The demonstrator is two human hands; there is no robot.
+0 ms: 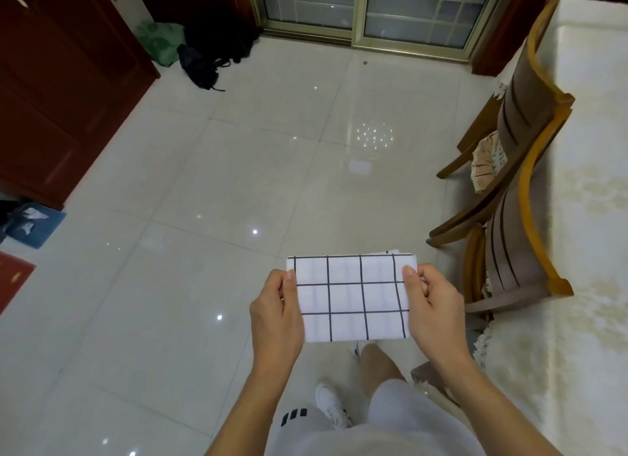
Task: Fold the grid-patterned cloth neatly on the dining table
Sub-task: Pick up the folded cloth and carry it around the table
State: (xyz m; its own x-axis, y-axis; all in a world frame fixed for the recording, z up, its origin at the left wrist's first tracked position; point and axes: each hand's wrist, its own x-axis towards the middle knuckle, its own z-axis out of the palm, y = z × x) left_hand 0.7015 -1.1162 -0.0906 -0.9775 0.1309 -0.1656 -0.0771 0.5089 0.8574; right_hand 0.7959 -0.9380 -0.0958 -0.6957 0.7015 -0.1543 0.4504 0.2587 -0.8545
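The grid-patterned cloth (350, 297) is white with dark lines, folded into a small flat rectangle of several layers. I hold it in the air over the tiled floor, in front of my body. My left hand (277, 311) pinches its left edge with the thumb on top. Gripping the right edge the same way is my right hand (430, 306). The dining table (584, 217), covered with a cream patterned tablecloth, runs along the right side, apart from the cloth.
Two wooden chairs (516, 197) stand pushed against the table, between me and it. A dark red cabinet (57, 92) fills the left. Bags (183, 47) lie by the glass sliding door (367, 10). Blue and red mats (34, 224) sit at the left edge.
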